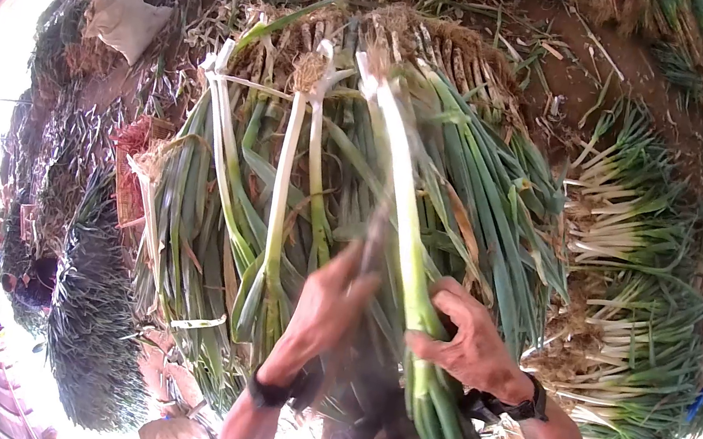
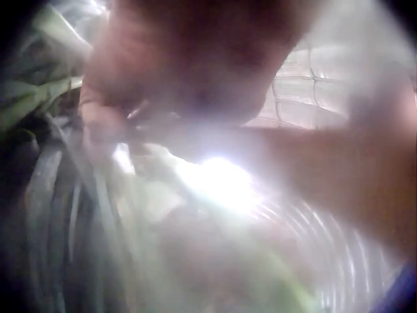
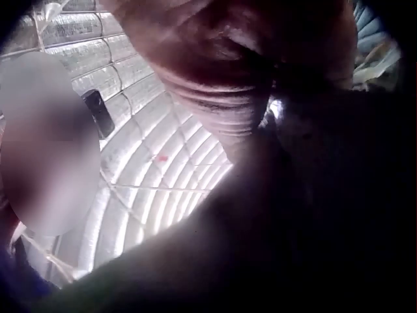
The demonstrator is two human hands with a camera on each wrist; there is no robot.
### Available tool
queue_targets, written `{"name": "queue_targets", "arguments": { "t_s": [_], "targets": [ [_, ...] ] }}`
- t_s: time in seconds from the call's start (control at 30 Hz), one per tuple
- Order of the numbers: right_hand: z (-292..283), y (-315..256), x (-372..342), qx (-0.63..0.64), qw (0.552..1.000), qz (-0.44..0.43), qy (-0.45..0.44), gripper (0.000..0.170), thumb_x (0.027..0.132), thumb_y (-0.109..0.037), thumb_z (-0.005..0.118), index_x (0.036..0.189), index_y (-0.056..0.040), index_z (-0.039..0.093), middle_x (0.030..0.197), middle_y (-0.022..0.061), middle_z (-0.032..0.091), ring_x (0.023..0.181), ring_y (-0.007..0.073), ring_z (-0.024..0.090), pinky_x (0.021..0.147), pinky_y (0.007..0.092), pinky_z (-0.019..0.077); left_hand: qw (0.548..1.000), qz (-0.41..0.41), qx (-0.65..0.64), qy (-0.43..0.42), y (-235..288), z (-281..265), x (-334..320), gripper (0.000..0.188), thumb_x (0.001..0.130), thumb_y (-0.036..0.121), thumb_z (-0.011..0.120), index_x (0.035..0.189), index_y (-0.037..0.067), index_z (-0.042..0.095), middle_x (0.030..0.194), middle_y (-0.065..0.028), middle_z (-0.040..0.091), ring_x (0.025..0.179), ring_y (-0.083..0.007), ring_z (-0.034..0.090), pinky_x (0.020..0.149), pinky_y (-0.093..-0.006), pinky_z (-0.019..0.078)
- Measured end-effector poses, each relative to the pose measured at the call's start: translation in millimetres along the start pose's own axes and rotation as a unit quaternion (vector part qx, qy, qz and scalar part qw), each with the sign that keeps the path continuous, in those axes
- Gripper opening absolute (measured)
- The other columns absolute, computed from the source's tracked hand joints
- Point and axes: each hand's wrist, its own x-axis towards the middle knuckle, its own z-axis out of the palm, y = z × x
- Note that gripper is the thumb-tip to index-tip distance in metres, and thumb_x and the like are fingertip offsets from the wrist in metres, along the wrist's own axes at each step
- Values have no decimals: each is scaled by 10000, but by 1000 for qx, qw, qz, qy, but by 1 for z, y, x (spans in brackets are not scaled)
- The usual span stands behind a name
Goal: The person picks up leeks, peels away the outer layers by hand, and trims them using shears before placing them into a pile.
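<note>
Above the leek pile (image 1: 513,228), right hand (image 1: 471,337) has fingers curled round one leek (image 1: 409,211), white end pointing away. Left hand (image 1: 325,308) blurred just beside the stalk; can't tell if its fingers grip anything. Likely risks: low grip lets the stalk swing; squeezing too hard bruises it.

No text can be read for certain in any of the three views. Taking the small black box (image 3: 99,114) in the right wrist view as landmark: on the ribbed silvery sheeting (image 3: 150,111) above it run faint marks, too blurred to tell as lettering; below and right of it, a red patch (image 3: 163,158) is too small to read.
</note>
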Motion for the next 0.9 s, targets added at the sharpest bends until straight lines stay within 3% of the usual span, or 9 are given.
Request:
{"name": "queue_targets", "arguments": {
  "t_s": [0.07,0.27,0.43,0.5,0.57,0.63,0.73,0.8,0.9],
  "targets": [
    [15,-28,24,5,989,-142,30,393,904,-228,732,1149,67,645,1161,146,610,947,235,654,782,352,585,994,-38,-49,-86,15,-25,-35,695,911,241,565,1569,52,440,1314,-297,633,1197,-389,645,1096,-492,502],
    [104,-69,107,-36,982,-185,29,283,911,-173,727,1051,43,609,1220,179,584,897,274,691,778,417,574,936,67,-116,326,9,-82,-122,638,874,318,553,1365,-88,527,1017,-148,663,736,-152,605,644,-301,496],
    [115,-39,144,-142,978,-149,-33,283,944,-218,726,1027,42,651,1052,196,651,912,352,685,788,434,561,926,153,-149,313,11,-64,-93,555,967,250,494,1391,-108,490,1086,-206,674,852,-229,694,542,-278,567],
    [68,-8,168,-227,917,-294,144,198,933,-151,693,1031,20,681,983,178,673,876,331,676,749,440,545,925,106,-238,276,11,-39,-72,550,965,210,503,1414,-107,473,1129,-198,670,882,-237,694,624,-304,595],
    [14,19,190,-315,889,-207,262,190,932,-127,663,1057,16,673,1003,176,672,878,327,664,766,437,540,935,67,-292,187,6,-19,-50,586,973,196,541,1482,-73,433,1180,-162,655,956,-217,676,788,-327,587],
    [-23,43,210,-490,840,22,231,485,962,-336,701,1268,25,596,1174,210,672,1078,356,670,898,432,564,948,54,-278,143,-24,0,-24,689,982,240,609,1570,-23,364,1218,-114,624,1051,-177,631,924,-327,527],
    [-8,86,227,-561,776,19,287,706,863,-404,785,1334,47,517,1257,255,631,1118,382,659,964,462,548,968,32,-216,127,-63,6,-3,821,978,320,679,1629,2,293,1270,-78,588,1132,-168,573,974,-306,471],
    [-2,93,235,-521,807,35,276,674,849,-361,783,1313,51,519,1219,261,640,1110,385,662,963,468,543,985,42,-85,144,-82,-2,-2,792,976,297,660,1615,-15,313,1349,-98,575,1166,-206,562,1030,-319,446],
    [-23,87,240,-456,859,33,230,613,827,-267,761,1285,60,518,1131,268,654,1076,392,667,921,478,545,975,28,-164,148,-85,-18,-11,792,954,301,639,1604,-24,325,1472,-183,547,1324,-273,540,1136,-380,403]
  ]
}}
